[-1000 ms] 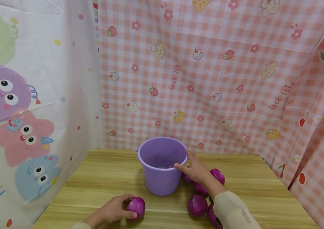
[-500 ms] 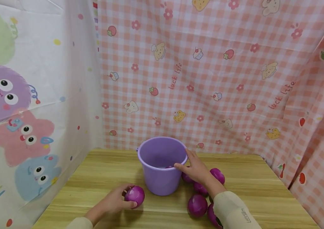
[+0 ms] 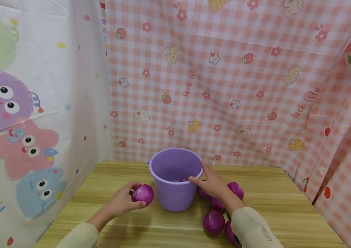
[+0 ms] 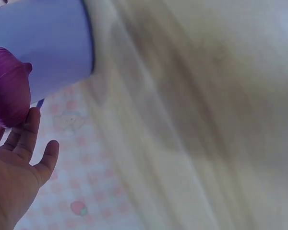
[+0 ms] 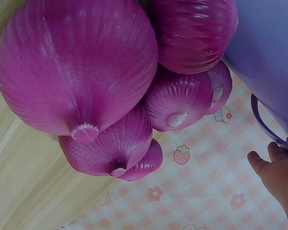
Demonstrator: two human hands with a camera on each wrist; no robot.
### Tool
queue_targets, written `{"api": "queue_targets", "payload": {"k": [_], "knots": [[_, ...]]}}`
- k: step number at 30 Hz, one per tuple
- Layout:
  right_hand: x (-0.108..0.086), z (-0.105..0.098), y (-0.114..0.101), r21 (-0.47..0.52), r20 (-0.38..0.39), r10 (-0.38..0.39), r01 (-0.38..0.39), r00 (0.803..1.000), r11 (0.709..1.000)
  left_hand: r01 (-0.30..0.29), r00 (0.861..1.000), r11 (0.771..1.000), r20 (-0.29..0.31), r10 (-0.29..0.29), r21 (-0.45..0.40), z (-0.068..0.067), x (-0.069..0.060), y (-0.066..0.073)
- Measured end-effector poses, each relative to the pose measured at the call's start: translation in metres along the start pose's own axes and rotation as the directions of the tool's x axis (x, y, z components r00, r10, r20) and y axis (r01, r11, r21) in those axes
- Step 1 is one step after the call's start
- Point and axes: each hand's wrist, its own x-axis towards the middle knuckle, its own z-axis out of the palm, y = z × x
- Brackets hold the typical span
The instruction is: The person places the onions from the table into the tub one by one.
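My left hand (image 3: pixel 122 201) grips a purple onion (image 3: pixel 143 195) between thumb and fingers, held up off the table just left of the bucket. In the left wrist view the same onion (image 4: pixel 8 88) sits at the fingertips, close to the bucket's wall. The purple bucket (image 3: pixel 175 196) stands upright, with a bit of purple showing at its bottom. On its right side my right hand (image 3: pixel 211 181) holds the rim, thumb at the front and fingers behind. Under and beside the right forearm lie several more onions (image 3: pixel 213 223), partly hidden by the arm and sleeve.
A wooden table (image 3: pixel 107 182) bears everything. Behind it hangs a pink checked cloth (image 3: pixel 194 86), and a white cartoon-print cloth (image 3: pixel 79 103) hangs on the left. The bucket's dark handle (image 5: pixel 266 125) shows at its side in the right wrist view.
The left hand has lifted the onion off the table and brought it up and away from me, to beside the bucket. The right hand and the bucket have stayed put.
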Motion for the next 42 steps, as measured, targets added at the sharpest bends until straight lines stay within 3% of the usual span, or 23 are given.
{"api": "queue_targets", "payload": {"k": [11, 20, 31, 37, 42], "knots": [[-0.001, -0.001, -0.001, 0.002, 0.006, 0.007, -0.007, 1.0, 1.0, -0.013, 0.998, 0.999, -0.059, 0.015, 0.032, -0.035, 0.02, 0.021], [-0.001, -0.001, -0.002, 0.005, 0.009, 0.01, -0.01, 1.0, 1.0, -0.058, 0.995, 0.998, -0.079, 0.06, 0.038, -0.054, 0.049, 0.047], [-0.001, 0.0, -0.001, -0.008, 0.005, 0.011, -0.011, 1.0, 1.0, -0.032, 0.996, 0.991, -0.081, 0.043, 0.127, -0.05, 0.081, 0.077], [0.0, 0.001, 0.0, 0.002, 0.006, 0.014, -0.014, 1.0, 1.0, -0.049, 0.996, 0.991, -0.071, 0.059, 0.127, -0.04, 0.095, 0.087], [-0.001, 0.001, -0.001, 0.004, 0.004, 0.016, -0.016, 1.0, 1.0, -0.029, 0.997, 0.99, -0.067, 0.038, 0.139, -0.029, 0.103, 0.096]]}}
